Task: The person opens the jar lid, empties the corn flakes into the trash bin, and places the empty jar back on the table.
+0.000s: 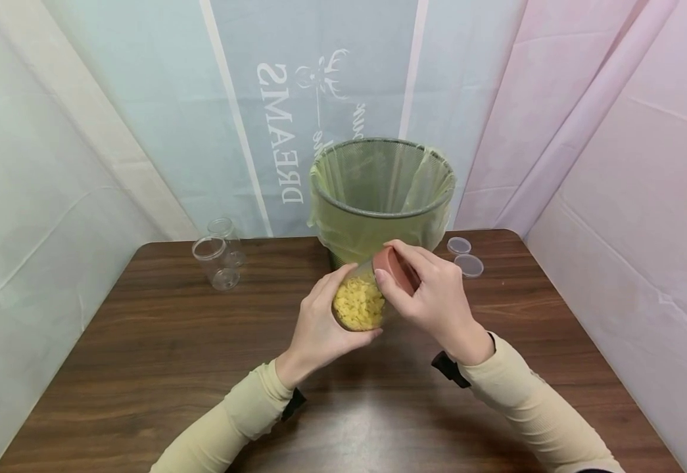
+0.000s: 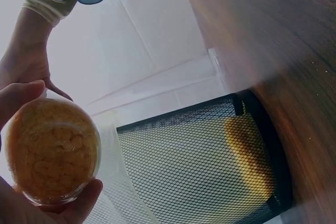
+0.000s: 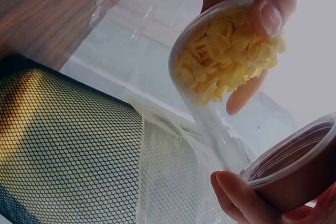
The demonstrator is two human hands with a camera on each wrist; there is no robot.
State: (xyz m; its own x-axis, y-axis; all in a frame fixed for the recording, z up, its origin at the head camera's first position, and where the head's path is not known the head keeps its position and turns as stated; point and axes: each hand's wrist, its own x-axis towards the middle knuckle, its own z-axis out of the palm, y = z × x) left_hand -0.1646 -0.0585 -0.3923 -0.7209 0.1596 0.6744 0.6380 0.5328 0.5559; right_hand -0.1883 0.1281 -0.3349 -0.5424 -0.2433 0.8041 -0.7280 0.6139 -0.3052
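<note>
My left hand (image 1: 319, 322) grips a clear jar (image 1: 365, 270) that is tilted, its base toward me and its mouth up to the right. Yellow flakes (image 1: 359, 304) lie gathered at the base end. In the left wrist view the jar's round base (image 2: 55, 150) shows, with fingers around it. The right hand (image 1: 432, 289) pinches a reddish-brown, round, lid-like piece (image 1: 392, 270) at the jar's mouth end. In the right wrist view this lid-like piece (image 3: 299, 177) has a pale rim. Whether it is seated on the jar I cannot tell.
Just behind the hands stands a mesh bin (image 1: 379, 226) with a thin yellowish liner folded over its rim. Two clear jars, one in front (image 1: 215, 263), stand at the table's back left. Two flat clear discs, the nearer one (image 1: 469, 266), lie at the back right.
</note>
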